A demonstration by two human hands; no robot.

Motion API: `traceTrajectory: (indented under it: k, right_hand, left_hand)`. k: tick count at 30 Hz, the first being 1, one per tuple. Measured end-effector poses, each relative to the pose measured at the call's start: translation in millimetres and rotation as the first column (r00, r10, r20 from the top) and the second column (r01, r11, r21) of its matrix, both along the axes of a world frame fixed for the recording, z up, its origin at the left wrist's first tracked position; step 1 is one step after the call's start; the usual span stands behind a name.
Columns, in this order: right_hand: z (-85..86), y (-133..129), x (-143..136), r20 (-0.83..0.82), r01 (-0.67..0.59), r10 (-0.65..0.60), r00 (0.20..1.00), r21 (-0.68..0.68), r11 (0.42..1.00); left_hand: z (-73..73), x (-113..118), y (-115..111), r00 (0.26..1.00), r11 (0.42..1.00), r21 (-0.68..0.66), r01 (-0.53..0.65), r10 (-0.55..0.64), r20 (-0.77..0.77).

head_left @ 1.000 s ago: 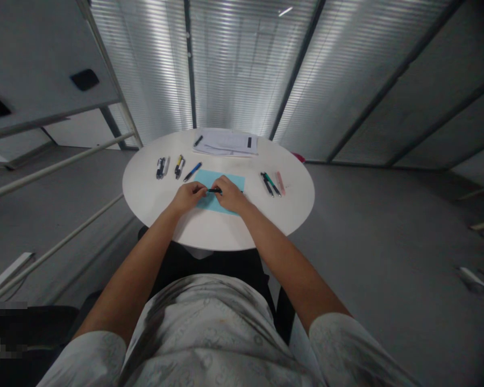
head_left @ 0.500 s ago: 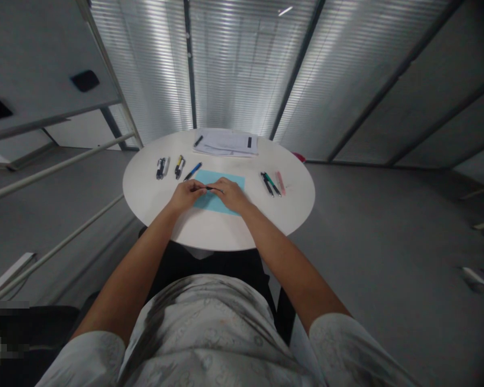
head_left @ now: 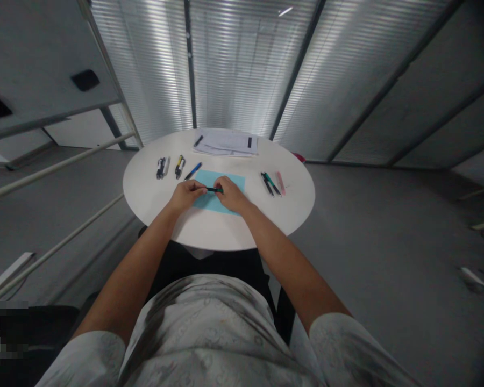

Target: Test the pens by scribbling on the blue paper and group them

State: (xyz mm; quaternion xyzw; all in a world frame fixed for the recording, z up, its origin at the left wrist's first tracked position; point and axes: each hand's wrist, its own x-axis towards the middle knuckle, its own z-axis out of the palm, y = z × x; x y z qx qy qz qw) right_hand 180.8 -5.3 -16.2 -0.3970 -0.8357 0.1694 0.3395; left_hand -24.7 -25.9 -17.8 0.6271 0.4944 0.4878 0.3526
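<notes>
A dark pen (head_left: 213, 189) with a green end lies sideways between my hands, above a light blue sheet (head_left: 210, 203). My left hand (head_left: 187, 194) pinches its left end. Round the green right end, the fingers of my right hand (head_left: 229, 194) are closed. Both hands hover low over the sheet, and parts of the pen are hidden by the fingers. A blue pen (head_left: 193, 171) rests just beyond my left hand, at the sheet's upper left corner.
The round white table (head_left: 145, 200) also bears dark pens (head_left: 160, 168), yellow-and-black pens (head_left: 179, 166), a black pen (head_left: 267, 184), a green pen (head_left: 272, 184) and a pink strip (head_left: 281, 183). Papers (head_left: 226, 141) lie at the far edge. A metal rail (head_left: 64, 165) runs at left.
My right hand has shifted slightly to the right, away from the left. More of the pen, with its green end, now shows between them.
</notes>
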Motion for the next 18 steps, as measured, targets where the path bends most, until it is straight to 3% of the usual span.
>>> traceTrajectory:
  k: [4, 11, 18]
  right_hand:
    - [0.4, 5, 3, -0.017, 0.016, -0.016, 1.0, -0.025, 1.0]
    - [3.8, 3, 6, -0.033, -0.079, 0.078, 0.996, -0.05, 0.996]
    - [5.3, -6, 3, -0.029, -0.023, 0.021, 0.999, -0.062, 0.998]
  left_hand:
    - [-0.8, -1, 1, 1.0, 1.0, -0.005, 0.0, 0.0, 0.018]
    - [-3.5, -5, 3, 0.995, 1.0, 0.006, -0.002, 0.001, 0.102]
    - [1.7, -4, -1, 0.991, 0.998, -0.038, 0.057, -0.052, 0.124]
